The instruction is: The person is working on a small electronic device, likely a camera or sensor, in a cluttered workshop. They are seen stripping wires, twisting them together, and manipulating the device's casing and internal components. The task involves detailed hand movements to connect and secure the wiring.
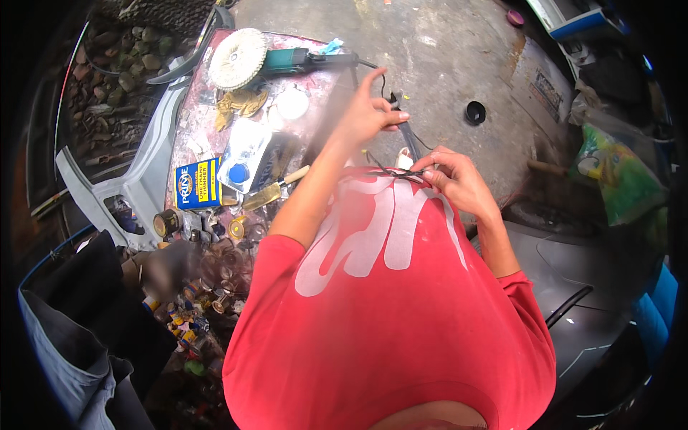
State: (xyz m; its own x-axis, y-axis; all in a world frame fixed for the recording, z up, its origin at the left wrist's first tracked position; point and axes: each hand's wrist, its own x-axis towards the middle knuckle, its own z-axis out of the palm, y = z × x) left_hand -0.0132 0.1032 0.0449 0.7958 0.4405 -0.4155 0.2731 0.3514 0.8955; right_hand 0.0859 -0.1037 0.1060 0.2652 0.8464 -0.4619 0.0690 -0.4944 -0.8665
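Note:
In front of my chest, my right hand point(456, 180) is closed, its fingertips pinching a bunched black cord point(401, 173) beside the hem of my red shirt point(401, 315). Farther forward and to the left, my left hand point(367, 118) is raised, index finger stretched out and thumb apart, the other fingers partly curled. No held thing shows clearly in it. Just beyond its fingers runs the thin black cable of a green and black polisher point(290, 61), which lies with its white fluffy pad point(238, 59) on the stained worktable point(204, 132).
On the table stand a blue and yellow thinner can point(197, 185), a clear jug with a blue cap point(240, 172), a brush point(276, 188) and a tan cloth point(240, 105). A grey car panel point(147, 172) leans at left. A black cup point(475, 112) sits on the floor.

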